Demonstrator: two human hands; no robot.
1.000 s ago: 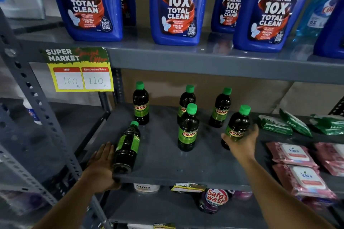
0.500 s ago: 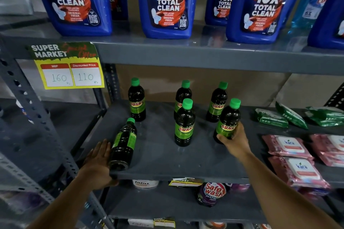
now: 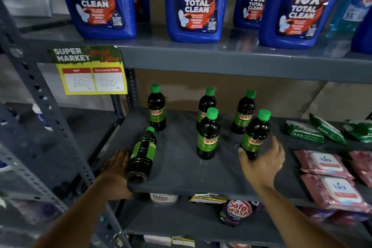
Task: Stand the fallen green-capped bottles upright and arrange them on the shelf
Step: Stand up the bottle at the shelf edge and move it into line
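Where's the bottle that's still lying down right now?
Head view, front-left corner of the middle shelf: the fallen bottle lies cap pointing back, left hand against it.

Grey steel shelving (image 3: 221,60), perhaps cardboard backing (image 3: 271,96) behind.

blue bottles (image 3: 197,4) cropped at top, price tag (image 3: 89,70) digits blurred

Two bare forearms enter from below, no sleeves visible up to the frame edge. No watch, bracelet or ring seen on either wrist or finger. Left hand (image 3: 116,169) bare, no glove. Right hand (image 3: 265,159) likewise bare, ungloved. Fingernails short, unpainted as far as can be told.
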